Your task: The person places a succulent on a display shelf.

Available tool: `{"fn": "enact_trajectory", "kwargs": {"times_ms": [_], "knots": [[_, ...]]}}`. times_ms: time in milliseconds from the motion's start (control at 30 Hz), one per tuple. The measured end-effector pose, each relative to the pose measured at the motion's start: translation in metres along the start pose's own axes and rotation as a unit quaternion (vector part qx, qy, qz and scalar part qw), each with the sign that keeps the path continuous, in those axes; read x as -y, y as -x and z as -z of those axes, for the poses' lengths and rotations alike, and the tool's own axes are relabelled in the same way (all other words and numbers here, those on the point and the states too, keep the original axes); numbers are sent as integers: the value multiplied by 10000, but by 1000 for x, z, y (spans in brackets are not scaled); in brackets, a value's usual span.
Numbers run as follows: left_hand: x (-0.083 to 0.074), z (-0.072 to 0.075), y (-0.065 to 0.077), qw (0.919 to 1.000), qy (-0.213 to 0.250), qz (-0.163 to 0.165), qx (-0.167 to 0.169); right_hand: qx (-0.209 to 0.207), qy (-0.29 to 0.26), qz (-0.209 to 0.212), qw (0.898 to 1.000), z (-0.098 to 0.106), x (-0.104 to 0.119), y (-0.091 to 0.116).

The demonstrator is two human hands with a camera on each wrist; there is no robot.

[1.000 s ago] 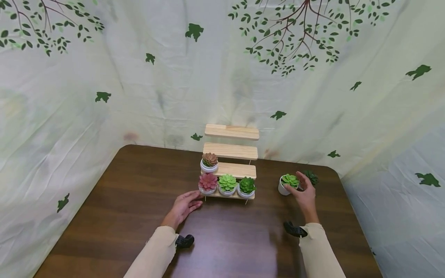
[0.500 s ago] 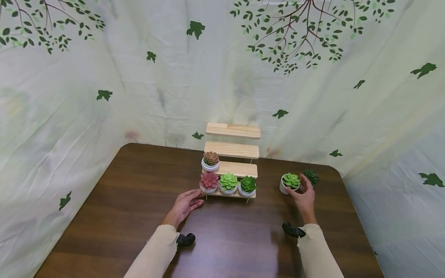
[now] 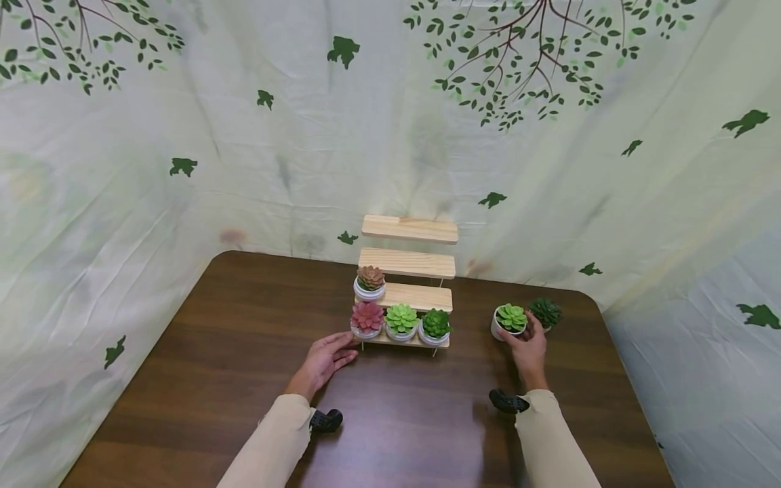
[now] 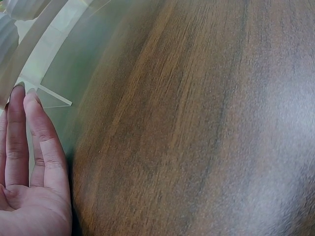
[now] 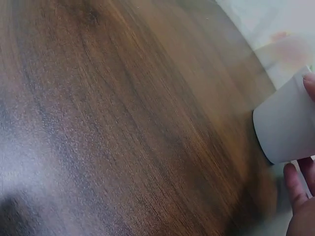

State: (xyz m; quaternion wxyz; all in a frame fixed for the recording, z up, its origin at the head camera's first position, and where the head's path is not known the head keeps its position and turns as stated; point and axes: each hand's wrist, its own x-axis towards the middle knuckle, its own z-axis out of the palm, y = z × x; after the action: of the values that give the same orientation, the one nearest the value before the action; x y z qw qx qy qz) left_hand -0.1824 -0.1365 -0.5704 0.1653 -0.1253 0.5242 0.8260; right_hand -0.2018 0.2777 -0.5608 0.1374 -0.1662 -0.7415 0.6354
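My right hand (image 3: 529,347) grips a light green succulent (image 3: 511,316) in a white pot at the right of the table. The right wrist view catches the smooth pot (image 5: 288,120) with a fingertip at its rim and more fingers beside it. My left hand (image 3: 323,366), fingers extended, is at the lower left corner of a stepped wooden shelf (image 3: 421,298). Its fingertips (image 4: 18,91) touch the shelf's edge in the left wrist view. A red succulent (image 3: 367,317), a bright green one (image 3: 401,318) and a dark green one (image 3: 435,324) line the bottom step.
On the second step's left end stands a brownish succulent (image 3: 369,279) in a white pot. Another dark green succulent (image 3: 545,312) stands just behind my right hand. The brown wooden table (image 3: 244,318) meets a leaf-printed cloth backdrop (image 3: 293,163) behind the shelf.
My right hand has shifted slightly left and closed in around the pot, uncovering more of the dark green succulent behind. The left hand stays at the shelf corner.
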Motion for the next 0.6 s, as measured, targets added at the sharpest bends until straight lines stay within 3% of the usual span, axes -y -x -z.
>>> {"fn": "enact_trajectory", "kwargs": {"times_ms": [600], "knots": [[-1,0,1,10000,4,-1,30,-59,82,-117,9999,-2,-4,5]]}}
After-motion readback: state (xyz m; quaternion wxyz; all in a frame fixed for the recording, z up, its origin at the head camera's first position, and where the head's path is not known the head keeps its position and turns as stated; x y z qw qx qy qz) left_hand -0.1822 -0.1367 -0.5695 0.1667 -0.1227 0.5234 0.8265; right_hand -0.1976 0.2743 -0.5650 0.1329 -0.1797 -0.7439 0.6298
